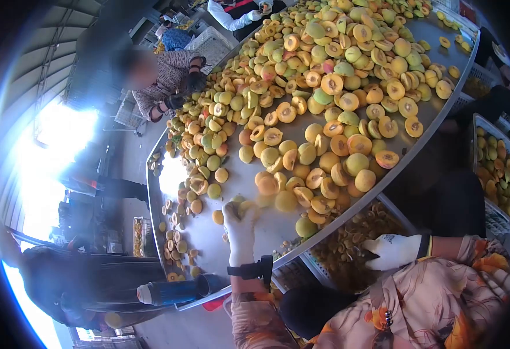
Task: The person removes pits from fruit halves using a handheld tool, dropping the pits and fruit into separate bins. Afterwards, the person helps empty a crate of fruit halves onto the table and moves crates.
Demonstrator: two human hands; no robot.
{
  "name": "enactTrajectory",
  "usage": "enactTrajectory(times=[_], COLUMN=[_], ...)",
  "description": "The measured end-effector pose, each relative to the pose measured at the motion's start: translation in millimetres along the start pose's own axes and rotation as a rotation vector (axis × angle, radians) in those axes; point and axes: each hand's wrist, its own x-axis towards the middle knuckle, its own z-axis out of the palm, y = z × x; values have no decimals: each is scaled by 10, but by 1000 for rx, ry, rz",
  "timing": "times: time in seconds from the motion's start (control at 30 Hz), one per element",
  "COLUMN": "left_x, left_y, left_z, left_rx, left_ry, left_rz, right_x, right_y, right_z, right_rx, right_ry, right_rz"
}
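Note:
My left hand (240, 227), in a white glove with a black strap at the wrist, reaches over the metal table among halved yellow peaches (324, 189). Its fingers are curled around a yellowish peach at the fingertips, partly hidden and blurred. Lower down, beyond the table's edge, my right hand (391, 251), also white-gloved, hangs above a crate of small brown pieces (353, 247), perhaps pits. Fingers and thumb are apart there, and nothing shows between them. A big heap of cut and whole peaches (353, 52) covers much of the table.
The metal table's raised rim (348, 218) runs between my hands. Crates of peach halves (499, 174) stand at the right. A person in dark gloves (173, 81) works across the table, another (243, 14) farther back. A blue cylinder (170, 292) lies at the table's near left corner.

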Motion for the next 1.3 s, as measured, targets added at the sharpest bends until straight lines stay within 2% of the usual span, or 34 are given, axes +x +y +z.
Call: enactTrajectory(times=[0.07,0.13,0.23,0.3,0.37,0.43,0.5,0.63,0.73,0.9,1.23,1.3], left_x=[-466,-925,-1539,-1865,-2103,-2320,-2484,-2681,-2783,-2876,-2827,-2811], left_y=[316,623,858,921,1030,1236,1395,1576,1644,1777,1850,1851], left_z=[92,218,379,512,609,653,672,714,722,709,624,638], left_rx=[-552,-569,-732,-258,-226,-641,-820,-692,-794,-727,-815,-870], left_ry=[-47,-82,-157,-57,-21,-61,-80,63,123,230,220,201], left_rz=[-105,-183,-240,221,327,75,-10,71,61,85,79,98], right_x=[-65,-134,-231,-284,-336,-443,-446,-589,-739,-799,-859,-800], right_y=[-170,-423,-712,-807,-845,-894,-859,-874,-984,-1023,-1191,-1169], right_z=[74,40,99,171,311,409,511,654,676,706,540,502], right_rx=[70,133,49,30,2,-55,-15,-64,-115,-98,148,189], right_ry=[234,231,305,341,436,500,535,622,672,614,349,336], right_rz=[-141,-177,-276,-362,-437,-505,-567,-573,-587,-605,-622,-721])
